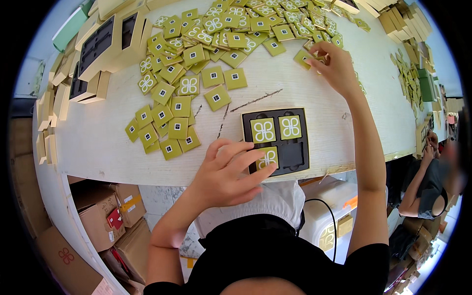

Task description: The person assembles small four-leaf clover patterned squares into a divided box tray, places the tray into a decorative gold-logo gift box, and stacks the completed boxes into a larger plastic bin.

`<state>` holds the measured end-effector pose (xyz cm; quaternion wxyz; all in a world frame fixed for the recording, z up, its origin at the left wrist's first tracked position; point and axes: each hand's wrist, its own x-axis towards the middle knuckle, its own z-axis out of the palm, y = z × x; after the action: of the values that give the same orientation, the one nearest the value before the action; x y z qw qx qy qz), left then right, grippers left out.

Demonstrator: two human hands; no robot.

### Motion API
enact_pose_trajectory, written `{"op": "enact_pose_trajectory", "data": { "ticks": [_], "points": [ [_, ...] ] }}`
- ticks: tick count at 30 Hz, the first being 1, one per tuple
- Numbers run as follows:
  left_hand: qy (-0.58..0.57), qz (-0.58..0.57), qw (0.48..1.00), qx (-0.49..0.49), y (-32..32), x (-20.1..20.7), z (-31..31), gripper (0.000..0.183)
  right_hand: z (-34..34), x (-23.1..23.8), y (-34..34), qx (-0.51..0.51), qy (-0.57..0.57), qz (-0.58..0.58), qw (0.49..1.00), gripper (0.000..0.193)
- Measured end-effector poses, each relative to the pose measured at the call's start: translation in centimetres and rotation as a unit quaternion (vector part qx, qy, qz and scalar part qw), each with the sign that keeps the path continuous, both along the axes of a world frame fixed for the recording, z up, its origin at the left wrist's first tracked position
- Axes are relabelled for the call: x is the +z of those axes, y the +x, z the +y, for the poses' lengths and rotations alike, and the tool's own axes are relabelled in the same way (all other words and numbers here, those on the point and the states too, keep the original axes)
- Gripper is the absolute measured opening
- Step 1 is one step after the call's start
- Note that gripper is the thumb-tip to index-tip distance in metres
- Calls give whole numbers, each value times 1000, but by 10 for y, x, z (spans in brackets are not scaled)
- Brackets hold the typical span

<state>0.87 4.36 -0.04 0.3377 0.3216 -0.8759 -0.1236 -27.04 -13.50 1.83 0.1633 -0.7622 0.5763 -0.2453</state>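
- Cream-walled, square box with a black four-compartment insert (305, 132) lies face up near the close edge of the white, wood-grained surface (329, 132); flat, square olive-green tiles with white looped emblems sit in its upper-left (262, 130), upper-right (290, 127) and lower-left (267, 158) compartments; the lower-right one (293, 155) shows its black floor.
- Left hand (228, 172) reaches over the box's lower-left corner, half open, fingers loosely spread over the lower-left tile; whether they grip it, I cannot tell.
- Right hand (334, 66) is beyond the box, to its right, fingers curled and thumb near them, at the edge of a single olive-green tile (301, 59); how firmly it has hold, I cannot tell.
- Large heap of similar tiles (211, 37) spreads beyond the box and to its left; some show white emblems, others small dark-and-white squares.
- Open cream boxes with black inserts (96, 49) stand well left of the box; brown cardboard cartons (101, 223) lie below the surface, left of it.
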Motion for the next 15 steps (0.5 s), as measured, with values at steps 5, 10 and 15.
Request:
{"op": "enact_pose_trajectory", "data": {
  "ticks": [5, 10, 15],
  "points": [
    [-1, -54, 998, 19, -3, 1, 5, 54, 56, 17, -1, -70, 99, -232, 965, 16],
    [2, -56, 998, 19, -4, 0, 6, 53, 138, 40, 25, 81, 278, -232, 929, 10],
    [1, -54, 998, 19, -5, -1, 6, 53, 149, 35, 37, 110, 142, -145, 973, 10]
  ]
}}
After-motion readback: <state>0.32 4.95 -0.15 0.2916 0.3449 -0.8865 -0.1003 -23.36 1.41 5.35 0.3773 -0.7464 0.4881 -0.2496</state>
